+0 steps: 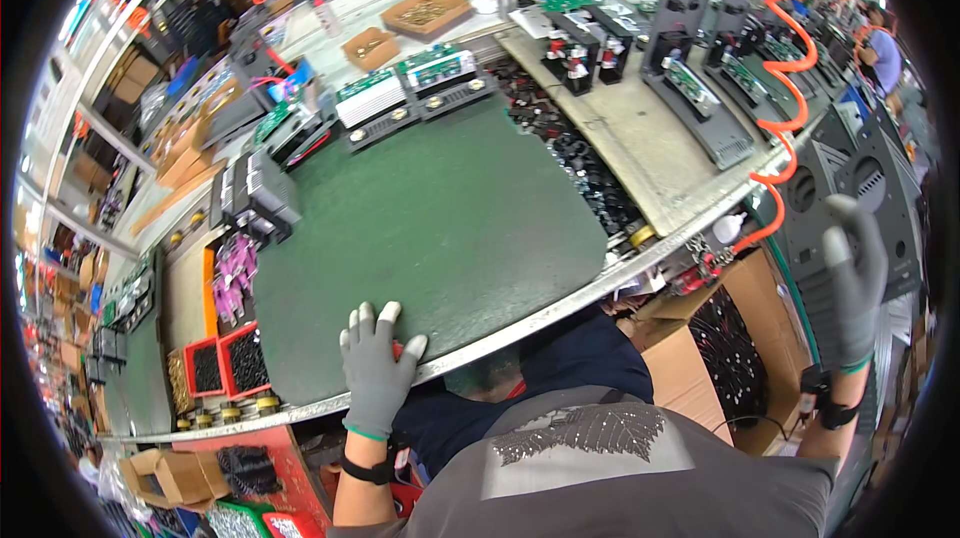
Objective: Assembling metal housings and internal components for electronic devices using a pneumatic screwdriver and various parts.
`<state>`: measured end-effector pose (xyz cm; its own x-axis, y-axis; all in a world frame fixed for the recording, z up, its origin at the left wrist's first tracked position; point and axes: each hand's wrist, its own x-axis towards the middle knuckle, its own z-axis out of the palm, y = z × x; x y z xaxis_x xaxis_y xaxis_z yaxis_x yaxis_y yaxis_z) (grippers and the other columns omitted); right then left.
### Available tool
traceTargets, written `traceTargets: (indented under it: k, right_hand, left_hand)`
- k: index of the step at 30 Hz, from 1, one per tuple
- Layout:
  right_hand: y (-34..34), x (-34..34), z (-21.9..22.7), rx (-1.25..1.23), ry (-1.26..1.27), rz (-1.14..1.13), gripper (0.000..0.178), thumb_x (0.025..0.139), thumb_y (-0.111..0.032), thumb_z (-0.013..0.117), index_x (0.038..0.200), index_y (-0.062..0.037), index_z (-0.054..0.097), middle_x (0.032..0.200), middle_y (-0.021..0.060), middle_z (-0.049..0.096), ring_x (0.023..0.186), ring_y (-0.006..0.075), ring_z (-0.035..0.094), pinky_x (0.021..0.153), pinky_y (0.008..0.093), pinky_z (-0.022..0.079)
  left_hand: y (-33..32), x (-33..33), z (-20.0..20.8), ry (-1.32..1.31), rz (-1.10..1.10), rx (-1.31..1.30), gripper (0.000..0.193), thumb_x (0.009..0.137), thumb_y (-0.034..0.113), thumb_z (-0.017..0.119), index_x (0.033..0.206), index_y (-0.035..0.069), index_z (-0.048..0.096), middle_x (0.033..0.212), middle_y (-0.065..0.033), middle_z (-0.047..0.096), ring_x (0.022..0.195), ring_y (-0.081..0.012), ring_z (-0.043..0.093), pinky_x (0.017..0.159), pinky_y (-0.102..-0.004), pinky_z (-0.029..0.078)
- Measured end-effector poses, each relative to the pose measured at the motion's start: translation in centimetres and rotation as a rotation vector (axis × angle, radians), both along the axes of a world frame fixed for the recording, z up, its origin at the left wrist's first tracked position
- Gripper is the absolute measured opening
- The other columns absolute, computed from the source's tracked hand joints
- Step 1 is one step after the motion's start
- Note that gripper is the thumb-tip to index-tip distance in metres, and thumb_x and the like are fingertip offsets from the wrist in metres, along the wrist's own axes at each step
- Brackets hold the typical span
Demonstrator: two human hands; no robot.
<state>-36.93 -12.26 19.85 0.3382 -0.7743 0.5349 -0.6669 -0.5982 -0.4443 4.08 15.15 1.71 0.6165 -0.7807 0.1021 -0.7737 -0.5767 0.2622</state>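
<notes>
The left hand [378,373], fingers slightly spread, lies on the green mat [430,228] at the near edge of the workbench [500,339]. Off the workbench's right-hand edge, the blurred right hand [855,283], fingers parted, is raised before dark grey panels [900,228]; I cannot tell whether they touch. Finned units [372,110] line the mat's far edge.

Hands [377,370] grey-gloved, green cuffs [368,432]; black wristbands [366,471]; grey shirt [745,483], leaf print [590,434]; navy trousers [595,353].
</notes>
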Motion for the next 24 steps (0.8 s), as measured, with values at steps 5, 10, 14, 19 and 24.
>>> traceTargets:
  k: [5, 10, 14, 19, 24]
  right_hand:
    - [2.1, 0.2, 4.6, 0.005, -0.233, 0.007, 0.035, 0.099, -0.019, 0.054, 0.123, 0.0047, 0.064, 0.118, 0.0107, 0.066, 0.113, 0.0181, 0.059, 0.104, 0.0318, 0.042]
    - [-2.4, 8.8, -1.9, 0.375, 0.227, 0.56, 0.032, 0.092, -0.018, 0.068, 0.119, -0.0011, 0.068, 0.105, 0.0131, 0.069, 0.099, 0.0242, 0.067, 0.092, 0.0351, 0.05]
    - [-13.0, 21.1, -14.1, 0.437, 0.487, 0.668, 0.037, 0.089, -0.015, 0.059, 0.124, -0.0065, 0.066, 0.117, 0.0195, 0.07, 0.11, 0.0367, 0.067, 0.098, 0.0439, 0.052]
    - [-18.5, 29.5, -23.4, 0.251, 0.875, 0.738, 0.046, 0.085, -0.026, 0.067, 0.129, -0.0117, 0.065, 0.12, 0.0225, 0.069, 0.114, 0.0383, 0.065, 0.1, 0.0447, 0.051]
    - [-18.1, 30.5, -23.4, 0.263, 0.98, 0.627, 0.05, 0.086, -0.034, 0.069, 0.131, -0.0123, 0.064, 0.123, 0.0248, 0.068, 0.115, 0.0384, 0.066, 0.095, 0.0468, 0.054]
  left_hand:
    - [0.6, -0.4, -1.6, -0.121, -0.019, -0.023, 0.06, 0.092, 0.04, 0.066, 0.142, 0.009, 0.052, 0.149, -0.0293, 0.044, 0.14, -0.0463, 0.039, 0.117, -0.0563, 0.028]
    - [1.3, -0.2, -2.6, -0.151, -0.047, -0.06, 0.06, 0.095, 0.042, 0.061, 0.144, 0.008, 0.05, 0.152, -0.0276, 0.042, 0.142, -0.046, 0.038, 0.119, -0.0561, 0.025]
    - [1.9, -0.1, -2.3, -0.121, -0.084, -0.112, 0.061, 0.097, 0.044, 0.057, 0.145, 0.008, 0.051, 0.152, -0.0274, 0.043, 0.142, -0.0465, 0.039, 0.12, -0.0557, 0.024]
    - [1.8, 0.2, -1.8, -0.083, -0.054, -0.092, 0.064, 0.096, 0.05, 0.055, 0.143, 0.007, 0.053, 0.15, -0.0269, 0.045, 0.14, -0.0464, 0.04, 0.119, -0.0563, 0.025]
    - [1.6, 0.2, -1.8, -0.082, -0.032, -0.067, 0.07, 0.099, 0.06, 0.045, 0.14, 0.004, 0.055, 0.149, -0.0267, 0.046, 0.14, -0.0471, 0.04, 0.119, -0.0564, 0.025]
